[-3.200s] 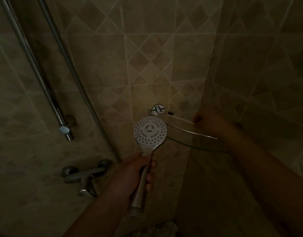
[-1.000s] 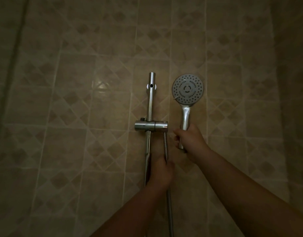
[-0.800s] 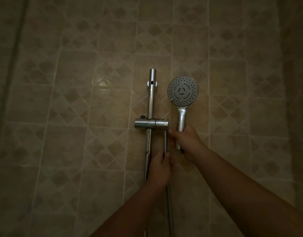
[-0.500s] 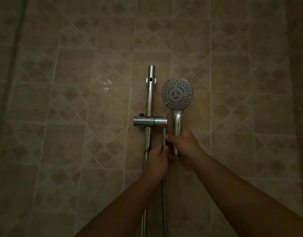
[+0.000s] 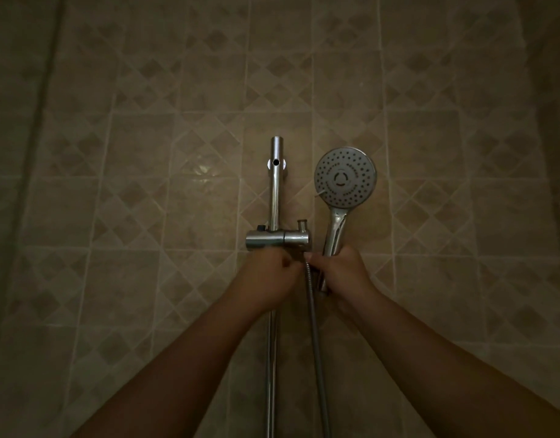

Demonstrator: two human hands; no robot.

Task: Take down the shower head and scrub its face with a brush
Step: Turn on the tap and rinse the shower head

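Note:
The chrome shower head (image 5: 345, 178) stands upright with its round grey face toward me, just right of the wall rail (image 5: 275, 191). My right hand (image 5: 342, 273) is closed around the lower part of its handle. My left hand (image 5: 269, 279) is closed right under the sliding holder bracket (image 5: 278, 240), gripping the top of the metal hose (image 5: 315, 336) beside the rail. The two hands almost touch. No brush is in view.
Beige tiled wall with diamond patterns fills the view. The rail runs down to the bottom edge, with the hose hanging beside it. A dark corner strip lies at the far left, another at the far right. Light is dim.
Over the last second the shower head moved left toward the bracket, and my left hand slid up the hose to just under the bracket. Earlier, my left hand alone held the head lower down.

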